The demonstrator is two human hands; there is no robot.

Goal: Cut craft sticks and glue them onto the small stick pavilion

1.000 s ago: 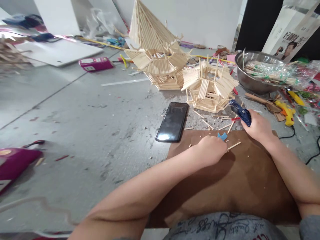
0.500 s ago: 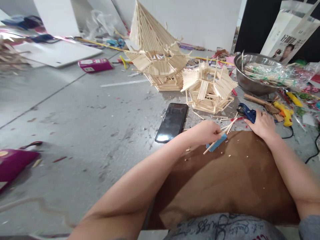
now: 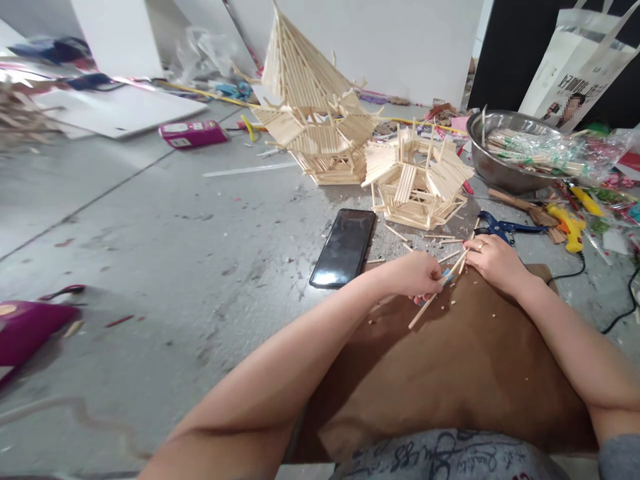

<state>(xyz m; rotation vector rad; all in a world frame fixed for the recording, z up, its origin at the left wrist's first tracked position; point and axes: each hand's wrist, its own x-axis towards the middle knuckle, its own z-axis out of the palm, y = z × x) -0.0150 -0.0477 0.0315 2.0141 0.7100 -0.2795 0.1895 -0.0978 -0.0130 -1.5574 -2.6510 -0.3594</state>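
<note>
My left hand (image 3: 423, 275) is closed round a thin wooden stick (image 3: 424, 313), which slants up to the right, and a small blue piece (image 3: 447, 274) mostly hidden by the fingers. The fingertips of my right hand (image 3: 493, 261) pinch the upper end of the stick. Both hands are over the near edge of a brown board (image 3: 450, 373). Just beyond my right hand lie dark blue pliers (image 3: 510, 225), free of it. A smaller stick-built model (image 3: 415, 180) with an open top stands ahead of the hands.
A tall stick-built tower (image 3: 320, 113) stands behind. A black phone (image 3: 344, 247) lies left of the hands. To the right are a metal bowl (image 3: 480, 157) of sticks, a yellow glue gun (image 3: 570, 227) and its cable. Purple packs (image 3: 193, 133) lie leftward.
My right hand has let go of the blue pliers and moved left to the stick's upper end. My left hand stays nearly in place, with the stick now tilted more steeply.
</note>
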